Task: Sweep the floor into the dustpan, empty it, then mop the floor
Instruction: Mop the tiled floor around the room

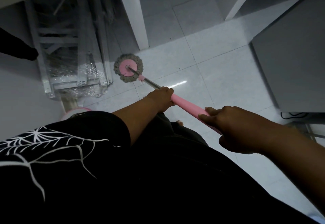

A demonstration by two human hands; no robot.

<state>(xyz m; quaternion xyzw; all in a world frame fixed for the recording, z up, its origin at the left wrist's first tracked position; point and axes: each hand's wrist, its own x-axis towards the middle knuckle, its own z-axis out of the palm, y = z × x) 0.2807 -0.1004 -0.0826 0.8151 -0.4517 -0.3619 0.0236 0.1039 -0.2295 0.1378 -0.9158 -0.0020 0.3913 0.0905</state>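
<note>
White tile floor (pixel 211 75) all around, shiny in one spot. Stack of wrapped metal frames (pixel 70 56) on the left. Long mop (pixel 188 105) slanting down across the middle. Right hand (pixel 233 128) wrapped tight around the top of the pink handle, left hand (pixel 162 97) gripping lower down. Round mop head (pixel 128 68) flat on the tiles, just beside the frames. Looks like the mopping step. Next, probably: pull back or push sideways, keeping clear of the frames.
</note>
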